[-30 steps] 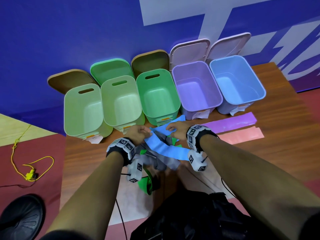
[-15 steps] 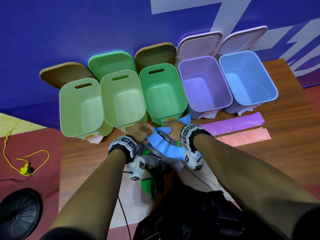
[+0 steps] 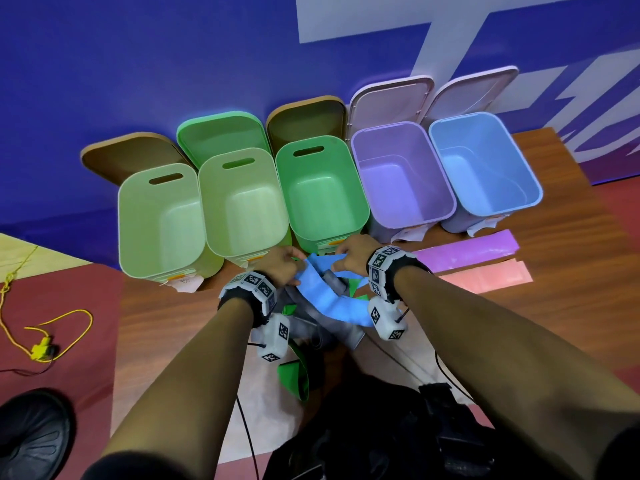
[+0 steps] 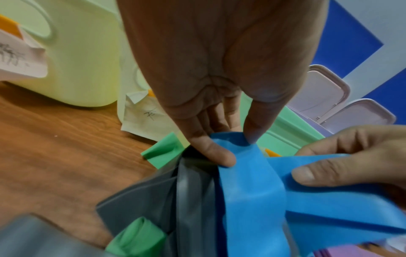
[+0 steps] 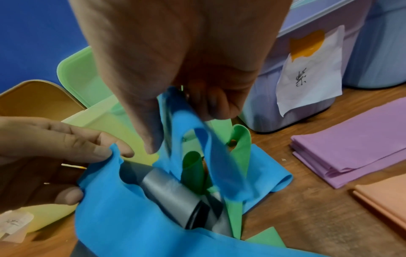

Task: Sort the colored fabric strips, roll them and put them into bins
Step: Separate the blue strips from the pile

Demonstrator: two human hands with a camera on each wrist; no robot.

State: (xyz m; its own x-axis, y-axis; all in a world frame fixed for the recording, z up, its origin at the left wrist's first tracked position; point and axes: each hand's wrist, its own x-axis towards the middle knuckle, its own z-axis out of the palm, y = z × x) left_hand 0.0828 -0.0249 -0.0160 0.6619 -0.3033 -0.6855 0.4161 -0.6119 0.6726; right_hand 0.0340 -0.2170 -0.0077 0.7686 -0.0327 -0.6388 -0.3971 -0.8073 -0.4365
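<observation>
Centre of the head view: left hand (image 3: 281, 265) and right hand (image 3: 353, 255) each pinch an end of the blue strip (image 3: 332, 299), lifting it off the grey strip (image 4: 193, 200) and green strip (image 5: 193, 172) pile, likely to separate it for rolling. Bins (image 3: 485, 161) sit across the upper frame, lids open, nothing in them.

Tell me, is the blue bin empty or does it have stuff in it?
Empty. The head view looks straight down into the blue bin and shows only its bare floor and walls; its lid is flipped back against the wall.
</observation>
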